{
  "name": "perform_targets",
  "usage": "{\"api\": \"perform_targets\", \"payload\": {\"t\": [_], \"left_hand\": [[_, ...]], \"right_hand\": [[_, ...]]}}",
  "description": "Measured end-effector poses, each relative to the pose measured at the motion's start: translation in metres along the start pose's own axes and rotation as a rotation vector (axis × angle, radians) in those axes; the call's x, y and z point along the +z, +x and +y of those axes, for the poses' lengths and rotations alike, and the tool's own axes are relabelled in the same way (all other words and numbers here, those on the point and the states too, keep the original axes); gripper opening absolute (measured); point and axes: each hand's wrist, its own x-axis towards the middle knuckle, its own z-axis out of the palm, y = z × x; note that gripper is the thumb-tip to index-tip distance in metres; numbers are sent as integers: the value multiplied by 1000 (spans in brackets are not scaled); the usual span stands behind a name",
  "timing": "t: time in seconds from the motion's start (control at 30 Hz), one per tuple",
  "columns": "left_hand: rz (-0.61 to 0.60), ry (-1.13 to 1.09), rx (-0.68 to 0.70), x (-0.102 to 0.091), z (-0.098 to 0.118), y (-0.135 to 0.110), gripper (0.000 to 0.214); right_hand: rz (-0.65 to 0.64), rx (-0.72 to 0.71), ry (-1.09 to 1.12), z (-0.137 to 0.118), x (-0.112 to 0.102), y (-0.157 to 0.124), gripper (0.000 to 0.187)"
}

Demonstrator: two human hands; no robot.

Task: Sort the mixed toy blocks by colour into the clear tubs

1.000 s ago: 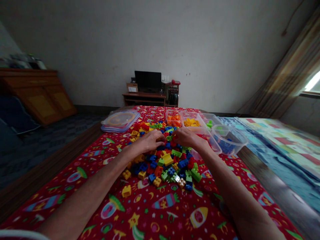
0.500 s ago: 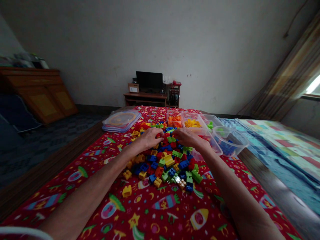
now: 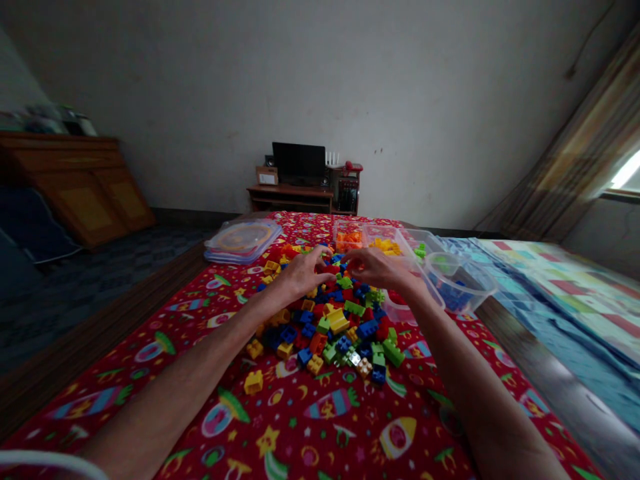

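Observation:
A heap of colourful toy building bricks point(image 3: 337, 322) lies on the table, in red, blue, green, yellow and orange. Over its far left part is my left hand point(image 3: 304, 272), thumb and fingers curved apart, with red bricks showing in the gap. Facing it, my right hand point(image 3: 375, 265) hovers at the far right of the heap. Its fingers are bent, with a small gap between thumb and forefinger; I make out no brick held in either hand. The undersides of both hands are hidden. A loose yellow brick point(image 3: 253, 383) lies nearer me.
Clear plastic containers stand right of the heap: one with orange bricks point(image 3: 349, 239), one with yellow bricks point(image 3: 385, 246), and a round tub point(image 3: 480, 293) with blue bricks. Stacked lids point(image 3: 243, 241) lie at the far left. A red patterned cloth point(image 3: 280, 433) covers the table.
My left hand's thumb and fingers have spread wider, and the hand has risen slightly. My right hand has lifted a little and its fingers have shifted. The brick heap looks almost the same.

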Motion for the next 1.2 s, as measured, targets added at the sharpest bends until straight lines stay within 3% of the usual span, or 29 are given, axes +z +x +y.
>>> {"api": "perform_targets", "payload": {"t": [0.1, 0.27, 0.4, 0.7, 0.87, 1.0, 1.1, 1.2], "left_hand": [[-25, -144, -58, -2, 4, -1, 51], [-101, -270, -115, -4, 6, -2, 58], [-118, -295, -69, -1, 1, -1, 61], [-55, -170, 27, -6, -17, 3, 39], [58, 72, 23, -13, -25, 4, 32], [21, 230, 27, -13, -33, 5, 27], [-24, 243, 29, -7, -38, 6, 27], [-29, 250, 72, 0, -42, 4, 30]], "right_hand": [[-60, -75, 47, -10, 3, 0, 22], [70, -141, 38, -17, 11, 0, 26], [54, -145, 27, -16, 9, 0, 25], [85, 115, -214, 3, -12, -7, 21], [84, 311, -339, 34, -28, -16, 22], [-2, 484, -367, 58, -39, -27, 24], [32, 505, -395, 62, -43, -29, 32], [106, 453, -417, 51, -40, -24, 31]]}}
